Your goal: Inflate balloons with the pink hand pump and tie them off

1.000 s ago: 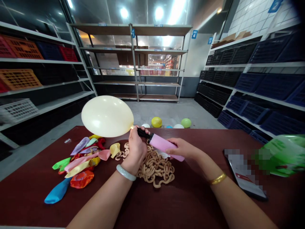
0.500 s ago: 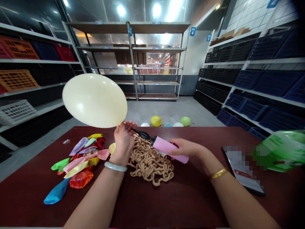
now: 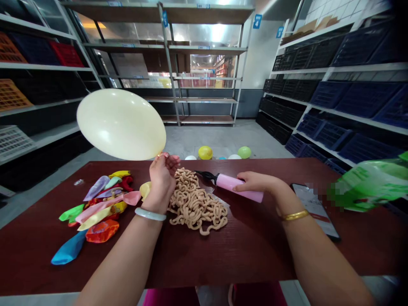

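A large pale-yellow inflated balloon (image 3: pixel 121 124) floats out from my left hand (image 3: pixel 163 174), which pinches it at the neck; the fingertips partly hide the neck. My right hand (image 3: pixel 255 182) is wrapped around the pink barrel of a balloon pump (image 3: pixel 232 183). Its black nozzle points left, apart from the balloon. Between the hands lies a heap of tan, curly, rope-like pieces (image 3: pixel 199 204). Several uninflated balloons (image 3: pixel 105 203) in mixed colours are piled left of my left forearm.
A phone (image 3: pixel 315 212) lies on the dark red table (image 3: pixel 223 259), right of my right hand. Beyond it is a green plastic bag (image 3: pixel 369 185). Several inflated balloons (image 3: pixel 205 152) rest on the floor behind the table. Shelves with crates (image 3: pixel 360 100) line both sides.
The pump in my right hand has moved right, its nozzle now away from my left hand and the balloon neck. My left hand still pinches the balloon. The camera view has tilted down.
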The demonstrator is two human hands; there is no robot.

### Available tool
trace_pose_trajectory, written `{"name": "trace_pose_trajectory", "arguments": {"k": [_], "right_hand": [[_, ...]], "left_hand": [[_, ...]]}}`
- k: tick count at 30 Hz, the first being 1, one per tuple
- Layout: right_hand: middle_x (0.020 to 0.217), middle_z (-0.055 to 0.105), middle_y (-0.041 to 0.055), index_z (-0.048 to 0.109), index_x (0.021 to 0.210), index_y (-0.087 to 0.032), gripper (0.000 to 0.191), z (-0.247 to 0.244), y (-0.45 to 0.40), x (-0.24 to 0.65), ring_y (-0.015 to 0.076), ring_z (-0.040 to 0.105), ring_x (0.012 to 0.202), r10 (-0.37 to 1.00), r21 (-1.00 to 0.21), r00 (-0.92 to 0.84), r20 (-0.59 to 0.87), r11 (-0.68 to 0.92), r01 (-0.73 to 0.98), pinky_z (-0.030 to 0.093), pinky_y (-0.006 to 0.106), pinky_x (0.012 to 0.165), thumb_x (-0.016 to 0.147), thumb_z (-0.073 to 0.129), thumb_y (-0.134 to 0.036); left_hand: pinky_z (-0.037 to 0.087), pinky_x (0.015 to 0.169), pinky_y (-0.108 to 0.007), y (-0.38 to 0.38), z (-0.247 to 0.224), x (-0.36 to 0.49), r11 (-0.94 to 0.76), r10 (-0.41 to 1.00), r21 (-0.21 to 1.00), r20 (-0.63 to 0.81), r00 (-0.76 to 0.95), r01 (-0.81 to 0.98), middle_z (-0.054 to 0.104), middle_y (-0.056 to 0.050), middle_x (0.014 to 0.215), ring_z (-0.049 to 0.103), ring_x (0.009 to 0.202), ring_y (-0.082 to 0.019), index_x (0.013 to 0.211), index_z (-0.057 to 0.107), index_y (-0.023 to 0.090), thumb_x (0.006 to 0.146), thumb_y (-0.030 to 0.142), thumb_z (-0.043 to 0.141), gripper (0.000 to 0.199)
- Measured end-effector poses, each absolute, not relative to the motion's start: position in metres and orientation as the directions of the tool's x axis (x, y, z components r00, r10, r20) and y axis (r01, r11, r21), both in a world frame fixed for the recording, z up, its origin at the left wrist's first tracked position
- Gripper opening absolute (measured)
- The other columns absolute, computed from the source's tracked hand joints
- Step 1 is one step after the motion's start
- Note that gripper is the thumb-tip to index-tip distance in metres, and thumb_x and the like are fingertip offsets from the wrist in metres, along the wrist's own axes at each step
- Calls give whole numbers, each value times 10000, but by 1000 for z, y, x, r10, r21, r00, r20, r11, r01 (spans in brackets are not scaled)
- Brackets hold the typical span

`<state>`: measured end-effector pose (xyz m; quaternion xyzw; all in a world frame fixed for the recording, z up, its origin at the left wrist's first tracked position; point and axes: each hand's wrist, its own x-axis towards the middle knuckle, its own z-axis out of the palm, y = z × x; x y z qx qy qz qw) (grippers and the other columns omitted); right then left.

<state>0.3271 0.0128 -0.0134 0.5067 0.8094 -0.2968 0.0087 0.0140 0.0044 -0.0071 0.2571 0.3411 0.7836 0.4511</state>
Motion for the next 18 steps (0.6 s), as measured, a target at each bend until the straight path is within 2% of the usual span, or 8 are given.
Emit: {"name": "trace_pose_trajectory", "arguments": {"k": [3, 6, 8, 12, 15, 18], "right_hand": [[1054, 696, 104, 673, 1056, -161, 489, -14, 10, 322, 223, 644, 821, 798, -427, -452, -398, 275, 861, 424, 285, 620, 801, 639, -577], [979, 706, 97, 670, 1030, -154, 495, -12, 2, 313, 190, 636, 719, 766, -434, -436, -473, 229, 872, 422, 281, 588, 792, 649, -587], [859, 706, 90, 664, 965, -141, 497, -11, -4, 304, 175, 618, 624, 736, -451, -427, -526, 184, 873, 422, 278, 543, 784, 650, -603], [585, 644, 82, 627, 722, -137, 563, -13, -14, 290, 173, 589, 483, 654, -486, -435, -619, 117, 866, 426, 280, 478, 794, 588, -694], [551, 644, 98, 584, 620, -152, 628, -15, -15, 288, 176, 604, 463, 611, -499, -444, -656, 90, 862, 442, 282, 480, 779, 553, -759], [554, 653, 97, 573, 610, -155, 653, -16, -13, 290, 168, 613, 473, 618, -502, -425, -662, 55, 863, 447, 273, 500, 760, 548, -790]], "left_hand": [[493, 609, -223, 2, -6, 18, -369, 893, 767, 135, -429, -525, 664, -10, 606, 633, 562, -123, 755, 534, 180, 794, 220, 594, 81], [494, 620, -221, 0, -6, 22, -356, 904, 785, 153, -398, -507, 678, -25, 621, 637, 573, -124, 778, 559, 171, 809, 249, 604, 96], [490, 610, -225, 0, -7, 24, -345, 914, 798, 166, -371, -494, 686, -36, 631, 636, 571, -130, 792, 571, 167, 827, 282, 600, 124], [479, 596, -226, -1, -10, 28, -338, 924, 802, 182, -337, -493, 680, -38, 629, 627, 573, -135, 787, 554, 172, 836, 294, 600, 139], [454, 564, -210, -2, -11, 31, -316, 936, 805, 178, -305, -502, 652, -27, 602, 595, 548, -123, 757, 527, 179, 837, 284, 601, 152], [421, 530, -196, -3, -11, 34, -306, 944, 814, 191, -269, -494, 614, -11, 571, 557, 525, -111, 743, 519, 180, 842, 279, 600, 162]]}}
